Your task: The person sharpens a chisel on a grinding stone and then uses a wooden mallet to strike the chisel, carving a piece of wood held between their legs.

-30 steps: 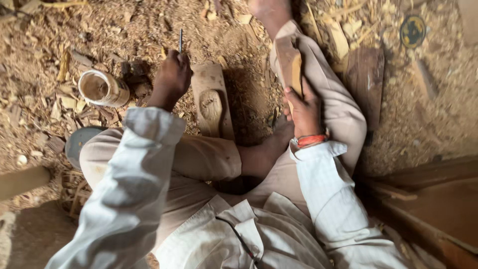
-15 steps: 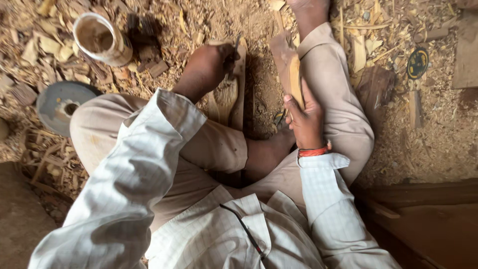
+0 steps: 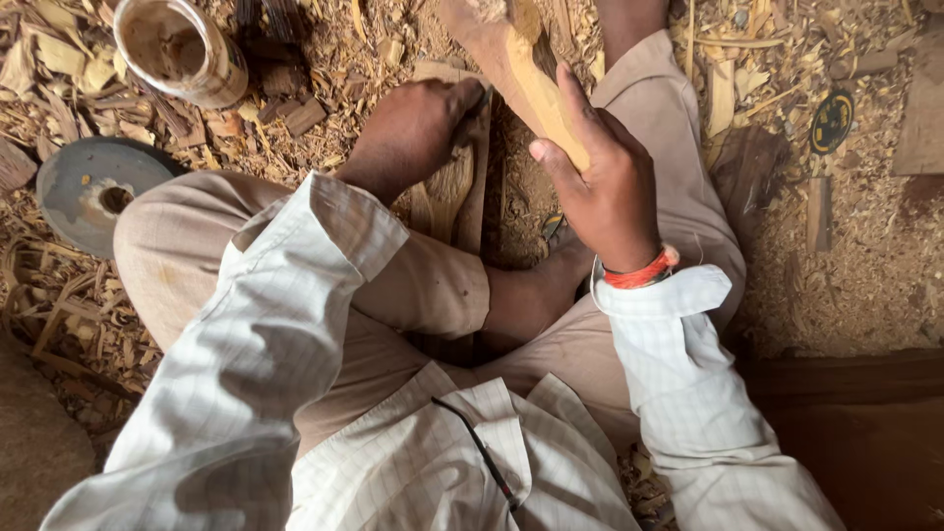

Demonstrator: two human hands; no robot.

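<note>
Now the right hand point(image 3: 605, 192) is wrapped around a long piece of pale carved wood point(image 3: 511, 69), fingers closed over its lower end; the wood's long axis runs diagonally, rising from the hand up and to the left toward the top edge of the view, above the right knee. The left hand point(image 3: 413, 133) is curled shut against a flat wooden block point(image 3: 447, 192) lying on the ground between the legs, though what it grips is hidden. Wood shavings point(image 3: 79, 295) cover the floor; a round tin point(image 3: 182, 49) stands upper left, near a grey disc point(image 3: 93, 187)
</note>
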